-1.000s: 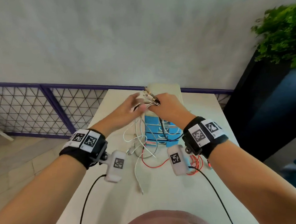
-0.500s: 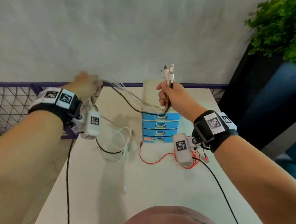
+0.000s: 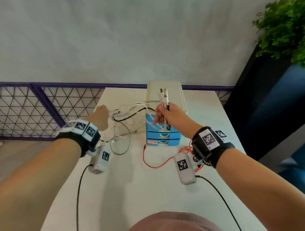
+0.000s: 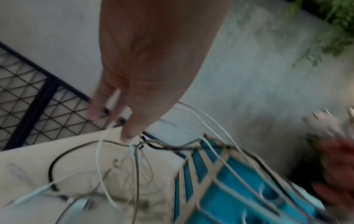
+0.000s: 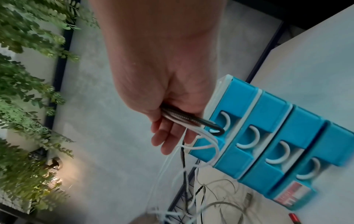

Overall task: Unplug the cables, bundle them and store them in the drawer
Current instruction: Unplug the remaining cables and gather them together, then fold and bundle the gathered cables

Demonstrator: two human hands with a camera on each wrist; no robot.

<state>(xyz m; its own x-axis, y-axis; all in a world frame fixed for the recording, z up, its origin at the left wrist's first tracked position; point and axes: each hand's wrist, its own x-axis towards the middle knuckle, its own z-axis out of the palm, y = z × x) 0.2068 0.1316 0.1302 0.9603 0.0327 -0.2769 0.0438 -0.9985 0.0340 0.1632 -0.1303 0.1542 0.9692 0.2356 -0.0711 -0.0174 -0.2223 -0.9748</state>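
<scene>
My right hand (image 3: 165, 115) grips a bunch of white, black and braided cables (image 5: 184, 119) just in front of the top of the blue drawer unit (image 3: 163, 134). Their plug ends (image 3: 163, 96) stick up above the fist. The cables (image 3: 131, 113) run slack to the left to my left hand (image 3: 101, 118), which pinches them at its fingertips (image 4: 130, 134). Below it, loose loops (image 3: 121, 145) trail onto the white table (image 3: 133, 193). All the drawers (image 5: 268, 136) are closed.
A red cable (image 3: 156, 164) lies on the table in front of the drawer unit, partly under my right wrist. A purple mesh railing (image 3: 35, 110) runs behind the table's left side. A dark planter with a green plant (image 3: 287, 27) stands at the right.
My left hand, stretched far out to the upper left half a second ago, has come back down and right toward the right hand, slackening the cables. The right hand has sunk slightly.
</scene>
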